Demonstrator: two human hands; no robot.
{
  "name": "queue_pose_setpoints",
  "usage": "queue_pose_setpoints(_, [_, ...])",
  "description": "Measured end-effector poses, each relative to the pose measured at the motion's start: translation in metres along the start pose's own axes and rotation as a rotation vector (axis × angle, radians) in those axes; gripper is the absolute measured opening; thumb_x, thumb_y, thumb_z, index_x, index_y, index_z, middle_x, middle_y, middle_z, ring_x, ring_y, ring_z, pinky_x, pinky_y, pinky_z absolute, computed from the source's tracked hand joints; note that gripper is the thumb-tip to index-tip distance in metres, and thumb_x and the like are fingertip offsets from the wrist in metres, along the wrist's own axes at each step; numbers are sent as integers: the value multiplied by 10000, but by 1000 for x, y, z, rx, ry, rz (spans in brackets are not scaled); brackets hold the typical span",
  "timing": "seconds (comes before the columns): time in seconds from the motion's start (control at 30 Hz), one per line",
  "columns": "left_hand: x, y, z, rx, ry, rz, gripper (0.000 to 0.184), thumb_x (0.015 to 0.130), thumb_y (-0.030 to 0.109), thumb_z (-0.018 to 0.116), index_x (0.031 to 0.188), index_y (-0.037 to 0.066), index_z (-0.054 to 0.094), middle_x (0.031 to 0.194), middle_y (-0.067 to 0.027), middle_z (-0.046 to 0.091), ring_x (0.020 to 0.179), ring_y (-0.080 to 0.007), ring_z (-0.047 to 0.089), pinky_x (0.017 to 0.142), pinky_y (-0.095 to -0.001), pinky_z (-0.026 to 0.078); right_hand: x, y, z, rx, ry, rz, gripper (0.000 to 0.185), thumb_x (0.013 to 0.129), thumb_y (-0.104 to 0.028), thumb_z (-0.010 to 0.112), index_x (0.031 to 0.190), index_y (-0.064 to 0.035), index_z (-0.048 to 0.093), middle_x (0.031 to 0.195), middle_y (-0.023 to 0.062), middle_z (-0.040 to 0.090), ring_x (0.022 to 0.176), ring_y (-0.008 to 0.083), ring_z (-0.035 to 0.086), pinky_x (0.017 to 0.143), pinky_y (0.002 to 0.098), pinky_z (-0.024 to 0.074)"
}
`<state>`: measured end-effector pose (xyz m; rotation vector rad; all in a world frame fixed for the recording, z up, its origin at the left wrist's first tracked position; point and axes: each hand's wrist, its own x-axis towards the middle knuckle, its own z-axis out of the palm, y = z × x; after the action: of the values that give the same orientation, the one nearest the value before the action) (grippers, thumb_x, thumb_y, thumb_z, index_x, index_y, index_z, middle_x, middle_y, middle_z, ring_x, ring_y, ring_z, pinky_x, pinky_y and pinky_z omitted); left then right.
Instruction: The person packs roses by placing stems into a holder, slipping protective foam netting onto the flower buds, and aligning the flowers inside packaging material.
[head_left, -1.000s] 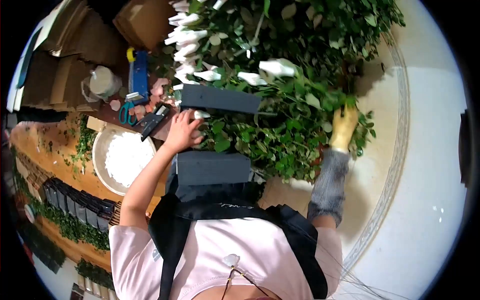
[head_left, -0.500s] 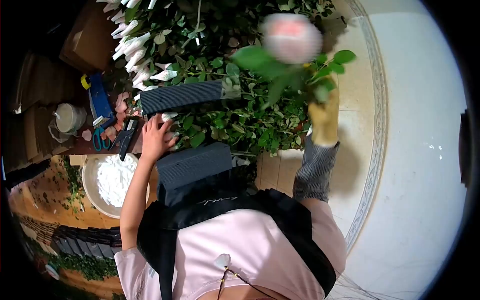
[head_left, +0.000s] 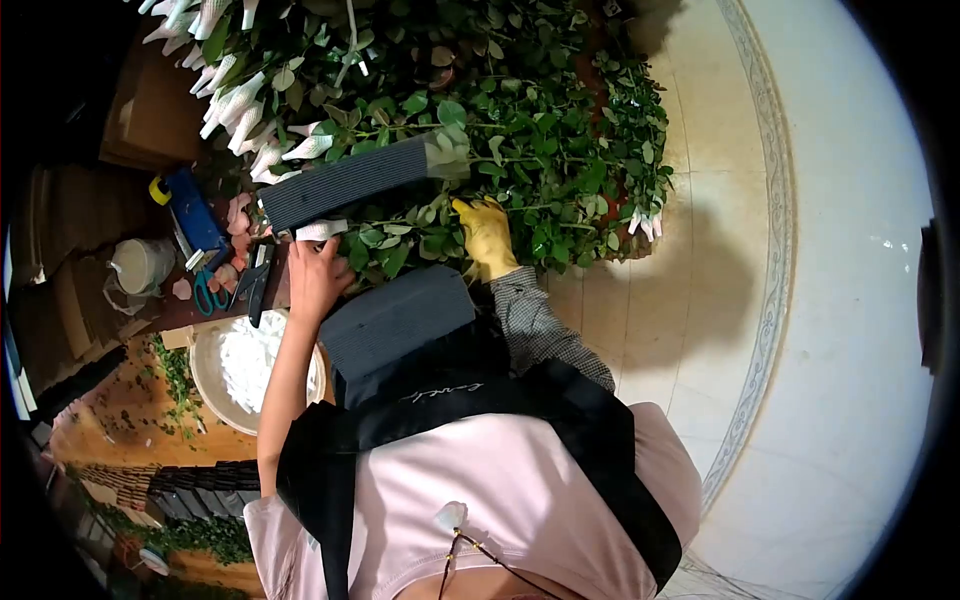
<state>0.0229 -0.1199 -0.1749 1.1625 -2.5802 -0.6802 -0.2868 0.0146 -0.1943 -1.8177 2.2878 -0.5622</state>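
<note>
Stems [head_left: 545, 150] lie leafy from centre to far side, the gloved right hand [head_left: 485, 238] at the nearer ones. Left of it, the bare left hand [head_left: 316, 278] touches a netted bud [head_left: 321, 230]; whether either grips, I cannot tell.

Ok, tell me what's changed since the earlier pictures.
The gloved right hand has moved left across the leafy rose stems, toward the bare left hand; the pink rose it held up is no longer visible. The left hand and black stapler stayed put.
</note>
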Motion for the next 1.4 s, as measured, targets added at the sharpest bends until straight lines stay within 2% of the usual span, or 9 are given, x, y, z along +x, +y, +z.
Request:
queue_pose_setpoints(0.07, [6, 0, -6, -2, -56, 13, 601, 616, 228, 815, 1175, 110, 629, 1142, -212, 507, 1037, -402, 482, 874, -478, 439, -1, 1, 0, 55, 17, 14, 148, 758, 35, 631, 890, -22, 664, 899, 171, 625, 863, 374, 593, 771, 445, 477])
queue_pose_setpoints(0.3, [11, -14, 5, -8, 71, 184, 522, 638, 309, 803, 1093, 100, 658, 1011, -177, 615, 994, -385, 564, 943, -503, 406, 18, -41, -90, -278, 143, -56, 338, 804, 30, 591, 1117, -67, 676, 858, 162, 653, 824, 334, 635, 889, 449, 494])
queue_pose_setpoints(0.5, [2, -15, 7, 77, -40, 78, 600, 684, 369, 811, 1202, 138, 617, 1243, -262, 483, 1096, -392, 492, 942, -461, 427, 37, -50, -200, -483, 456, -58, 635, 646, 63, 538, 1267, -66, 584, 1062, 174, 595, 1025, 341, 568, 953, 509, 443])
queue_pose_setpoints(0.7, [2, -7, -3, 25, -37, 69, 670, 726, 374, 797, 1331, 214, 557, 1300, -236, 490, 1138, -390, 490, 975, -465, 418, 138, -9, -189, -761, 440, 132, 501, 808, -110, 671, 1293, -58, 558, 1129, 182, 643, 1059, 354, 597, 1013, 429, 445])
queue_pose_setpoints(0.9, [2, -11, 5, -76, -8, 33, 594, 692, 308, 833, 1225, 152, 623, 1275, -242, 467, 1192, -425, 450, 993, -504, 416, 83, 67, -101, -710, -129, 162, 450, 793, -166, 719, 1223, -100, 605, 1157, 134, 641, 1136, 330, 568, 1003, 417, 451])
queue_pose_setpoints(1.0, [6, -13, -1, -12, -98, 16, 600, 690, 334, 829, 1218, 147, 618, 1240, -233, 475, 1171, -418, 457, 974, -500, 423, 70, 76, -88, -606, 56, 91, 306, 783, -137, 699, 1080, -67, 671, 1164, 163, 651, 1152, 342, 564, 1017, 433, 438])
queue_pose_setpoints(1.13, [16, -9, -7, 138, -195, 12, 664, 671, 406, 823, 1234, 146, 586, 1184, -212, 492, 1125, -389, 470, 929, -478, 435, 85, 67, -136, -270, 762, 29, 249, 760, -76, 613, 985, -4, 689, 1146, 221, 664, 1064, 371, 608, 1000, 440, 430])
queue_pose_setpoints(1.27, [14, -18, 12, 185, -118, 58, 671, 636, 435, 817, 1174, 114, 577, 1110, -165, 510, 1099, -345, 480, 907, -457, 416, 86, 38, -213, -450, 550, -102, 293, 821, -204, 619, 1019, 5, 677, 1081, 200, 681, 1024, 381, 629, 984, 479, 450])
queue_pose_setpoints(1.4, [9, -21, 13, 157, -99, 69, 684, 649, 434, 806, 1190, 98, 557, 1111, -166, 511, 1092, -336, 483, 899, -452, 403, 85, -4, -237, -542, 454, -238, 382, 699, -46, 621, 1074, 21, 653, 1009, 209, 669, 995, 406, 608, 966, 502, 463])
